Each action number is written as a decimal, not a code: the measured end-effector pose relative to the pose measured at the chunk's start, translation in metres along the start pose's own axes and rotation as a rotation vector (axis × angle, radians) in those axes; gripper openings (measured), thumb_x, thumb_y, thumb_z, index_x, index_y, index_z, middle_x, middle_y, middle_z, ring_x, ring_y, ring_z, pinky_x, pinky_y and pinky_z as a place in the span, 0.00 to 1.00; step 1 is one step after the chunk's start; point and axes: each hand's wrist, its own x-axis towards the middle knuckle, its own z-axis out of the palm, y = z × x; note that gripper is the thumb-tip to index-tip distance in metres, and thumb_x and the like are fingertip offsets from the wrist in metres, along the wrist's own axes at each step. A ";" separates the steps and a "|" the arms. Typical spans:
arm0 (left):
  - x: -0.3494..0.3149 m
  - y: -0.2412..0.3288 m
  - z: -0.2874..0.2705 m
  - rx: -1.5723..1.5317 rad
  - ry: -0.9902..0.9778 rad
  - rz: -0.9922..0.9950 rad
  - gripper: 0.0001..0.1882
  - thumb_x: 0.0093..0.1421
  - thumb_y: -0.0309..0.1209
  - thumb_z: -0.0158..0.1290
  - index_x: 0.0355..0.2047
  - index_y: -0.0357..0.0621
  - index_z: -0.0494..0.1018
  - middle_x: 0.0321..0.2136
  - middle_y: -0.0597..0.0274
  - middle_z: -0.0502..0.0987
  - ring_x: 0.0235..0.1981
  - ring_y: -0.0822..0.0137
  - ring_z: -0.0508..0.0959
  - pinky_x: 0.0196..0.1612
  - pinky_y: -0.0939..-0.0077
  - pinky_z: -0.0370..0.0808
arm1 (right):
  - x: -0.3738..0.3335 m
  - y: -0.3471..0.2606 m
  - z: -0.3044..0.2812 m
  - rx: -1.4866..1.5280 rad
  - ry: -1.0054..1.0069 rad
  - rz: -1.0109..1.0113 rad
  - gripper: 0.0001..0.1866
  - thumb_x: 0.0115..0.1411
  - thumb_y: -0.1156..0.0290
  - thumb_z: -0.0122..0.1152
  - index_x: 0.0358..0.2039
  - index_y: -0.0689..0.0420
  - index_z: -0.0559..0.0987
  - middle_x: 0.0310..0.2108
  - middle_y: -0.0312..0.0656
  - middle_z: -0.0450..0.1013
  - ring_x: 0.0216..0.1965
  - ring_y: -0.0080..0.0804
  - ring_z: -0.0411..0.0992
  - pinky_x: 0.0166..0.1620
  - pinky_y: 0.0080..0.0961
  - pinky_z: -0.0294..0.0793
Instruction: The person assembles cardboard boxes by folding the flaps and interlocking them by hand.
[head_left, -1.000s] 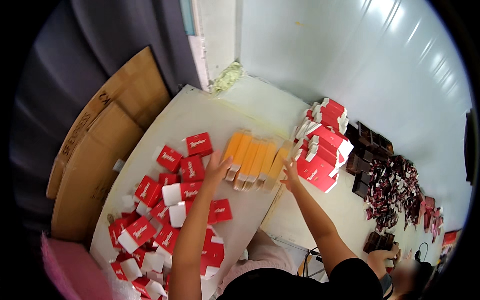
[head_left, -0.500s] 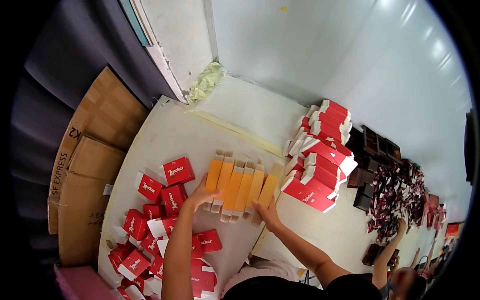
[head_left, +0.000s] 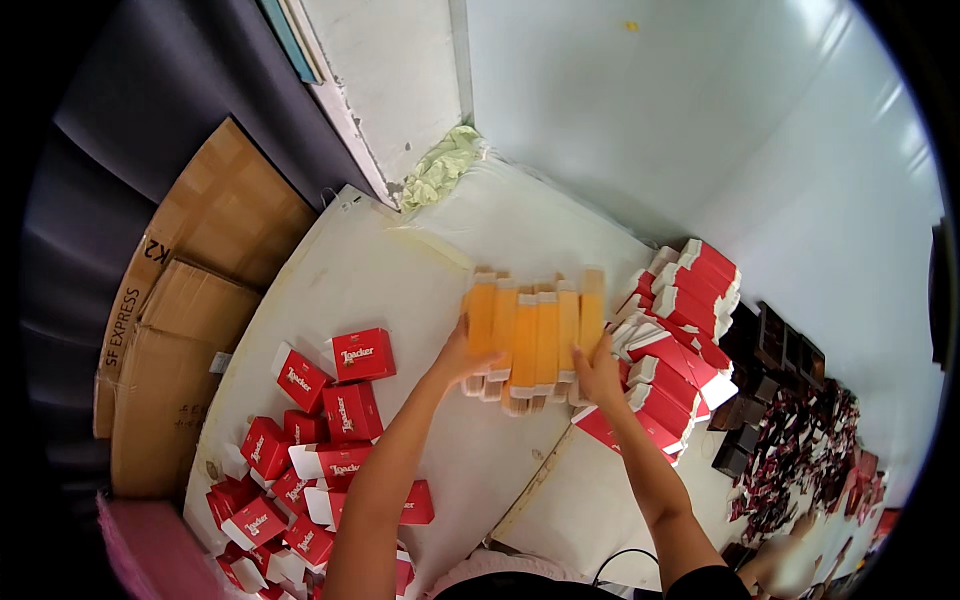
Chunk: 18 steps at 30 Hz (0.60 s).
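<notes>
A row of flattened orange-yellow cartons [head_left: 523, 340] with pale end flaps stands between my two hands, over the middle of the white table. My left hand [head_left: 462, 357] grips the row's left end, thumb across the front. At the right end, my right hand [head_left: 600, 373] is closed on the outermost carton. The cartons look slightly blurred, and whether they touch the table I cannot tell. Just beyond my right hand lies a stack of flattened red-and-white cartons [head_left: 690, 300]. Several folded red boxes [head_left: 352, 412], some with white flaps raised, are heaped left of my left forearm.
Brown cardboard sheets [head_left: 180, 370] lean at the table's left edge. Crumpled pale paper [head_left: 440, 168] lies in the far corner by the wall. To the right are dark trays [head_left: 785, 345] and a heap of small dark-red packets [head_left: 800, 440]. Another person, blurred, is at lower right.
Both hands have shifted the orange-yellow cartons up and to the right, close to the red carton stack. The view has also turned slightly.
</notes>
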 end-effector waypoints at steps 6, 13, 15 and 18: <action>0.010 0.024 -0.004 0.162 -0.124 -0.063 0.50 0.41 0.38 0.62 0.60 0.36 0.46 0.55 0.51 0.59 0.55 0.60 0.63 0.54 0.72 0.65 | -0.027 -0.013 -0.015 -0.300 0.057 0.064 0.30 0.57 0.58 0.51 0.50 0.68 0.56 0.22 0.62 0.71 0.25 0.61 0.70 0.28 0.48 0.68; -0.003 0.041 -0.019 0.412 -0.264 -0.121 0.52 0.42 0.45 0.61 0.60 0.37 0.44 0.59 0.50 0.54 0.58 0.57 0.60 0.59 0.70 0.58 | -0.016 -0.036 -0.038 -0.825 0.063 -0.145 0.17 0.54 0.60 0.54 0.32 0.63 0.68 0.19 0.52 0.71 0.21 0.50 0.72 0.23 0.40 0.70; 0.000 0.051 -0.025 0.323 -0.277 -0.148 0.51 0.44 0.47 0.60 0.60 0.38 0.45 0.59 0.50 0.54 0.58 0.57 0.60 0.59 0.68 0.58 | 0.017 -0.047 -0.050 -0.790 0.086 -0.151 0.18 0.53 0.59 0.55 0.36 0.62 0.70 0.28 0.53 0.72 0.29 0.47 0.73 0.30 0.39 0.72; 0.019 0.042 -0.024 0.124 0.005 -0.087 0.46 0.47 0.47 0.58 0.60 0.40 0.48 0.57 0.50 0.57 0.56 0.58 0.63 0.58 0.66 0.59 | 0.085 -0.056 -0.047 -0.706 0.310 -0.564 0.21 0.52 0.58 0.58 0.43 0.58 0.72 0.37 0.51 0.69 0.37 0.45 0.70 0.39 0.37 0.69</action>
